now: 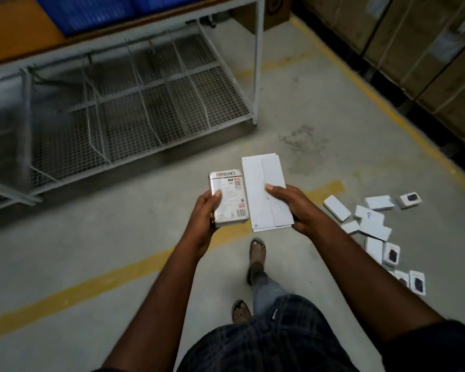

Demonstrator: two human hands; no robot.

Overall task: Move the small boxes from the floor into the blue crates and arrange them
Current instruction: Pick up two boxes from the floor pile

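Note:
My left hand grips a small printed box with a brand name and barcodes on its face, thumb on top. My right hand holds a stack of plain white boxes, thumb pressing the top one. Both are held at waist height above the floor. Several more small white boxes lie scattered on the floor to my right, some with dark pictures on them. Blue crates stand on the orange table top at the upper left.
A grey metal table frame with a wire-mesh lower shelf stands ahead on the left. Large cardboard cartons line the right side. Yellow floor lines cross the concrete. My sandalled feet are below my hands.

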